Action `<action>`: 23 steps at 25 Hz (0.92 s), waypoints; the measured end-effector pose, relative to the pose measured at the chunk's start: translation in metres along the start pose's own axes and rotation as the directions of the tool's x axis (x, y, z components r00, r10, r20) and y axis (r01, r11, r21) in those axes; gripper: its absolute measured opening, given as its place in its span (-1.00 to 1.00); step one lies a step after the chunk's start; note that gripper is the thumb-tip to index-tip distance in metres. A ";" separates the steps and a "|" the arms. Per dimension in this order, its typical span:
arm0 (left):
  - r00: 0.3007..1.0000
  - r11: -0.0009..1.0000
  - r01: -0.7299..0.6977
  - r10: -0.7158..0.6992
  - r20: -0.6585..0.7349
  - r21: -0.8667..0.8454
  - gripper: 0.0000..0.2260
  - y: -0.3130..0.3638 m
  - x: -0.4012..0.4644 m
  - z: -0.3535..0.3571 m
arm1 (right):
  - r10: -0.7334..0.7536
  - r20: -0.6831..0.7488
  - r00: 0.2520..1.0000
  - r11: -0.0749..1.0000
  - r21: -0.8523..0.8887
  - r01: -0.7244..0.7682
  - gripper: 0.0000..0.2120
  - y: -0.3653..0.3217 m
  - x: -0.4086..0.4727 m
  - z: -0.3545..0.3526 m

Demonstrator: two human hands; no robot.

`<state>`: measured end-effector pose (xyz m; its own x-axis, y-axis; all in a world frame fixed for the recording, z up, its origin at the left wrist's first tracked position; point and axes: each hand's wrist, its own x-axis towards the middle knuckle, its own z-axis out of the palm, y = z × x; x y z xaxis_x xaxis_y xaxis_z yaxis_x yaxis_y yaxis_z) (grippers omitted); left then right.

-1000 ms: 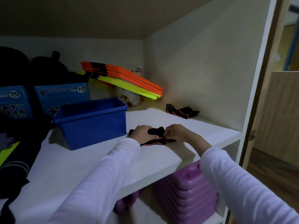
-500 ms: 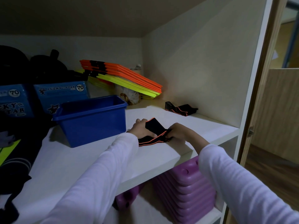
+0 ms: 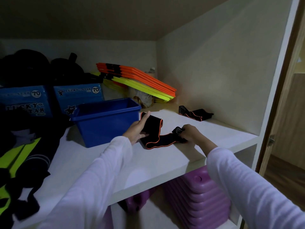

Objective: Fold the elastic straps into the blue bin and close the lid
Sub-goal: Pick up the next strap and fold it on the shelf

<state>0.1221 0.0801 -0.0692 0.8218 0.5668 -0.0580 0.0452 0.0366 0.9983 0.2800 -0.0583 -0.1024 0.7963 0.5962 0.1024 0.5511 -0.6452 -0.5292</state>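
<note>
A black elastic strap with orange edging (image 3: 156, 136) lies stretched across the white shelf (image 3: 165, 162). My left hand (image 3: 137, 129) holds its left end, thumb under and fingers over the raised fold. My right hand (image 3: 189, 133) grips the striped right end of the strap against the shelf. The open blue bin (image 3: 105, 123) stands just left of my left hand; no lid is in view. A second black and orange strap (image 3: 194, 113) lies folded near the right wall.
Orange and yellow flat hurdles (image 3: 137, 81) lean at the back. Two blue Lucky Star boxes (image 3: 77, 98) stand behind the bin. Dark and yellow-green clothing (image 3: 19, 156) lies at the left. Purple stepped blocks (image 3: 198, 200) sit under the shelf.
The strap was bunched between both hands; now it is pulled out longer, my left hand lifting one end up toward the bin and my right hand moved right.
</note>
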 end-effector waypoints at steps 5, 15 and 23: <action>0.994 0.999 -0.048 0.046 -0.103 -0.020 -0.70 0.003 -0.017 -0.042 | 0.028 -0.103 0.994 0.998 -0.045 -0.033 -0.79 -0.003 0.014 0.003; 0.970 0.767 0.238 -0.153 -0.190 0.596 -0.75 -0.001 -0.064 -0.130 | 0.022 -0.076 0.997 0.995 -0.096 -0.030 -0.72 -0.034 0.025 0.023; 0.943 0.529 0.308 -0.060 -0.327 0.791 -0.91 -0.008 -0.069 -0.147 | -0.006 -0.046 0.999 0.982 -0.190 -0.003 -0.65 -0.052 0.015 0.030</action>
<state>-0.0185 0.1618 -0.0739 0.5864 0.8016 -0.1162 0.7264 -0.4570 0.5133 0.2562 -0.0011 -0.0991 0.8035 0.5777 0.1440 0.5864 -0.7259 -0.3595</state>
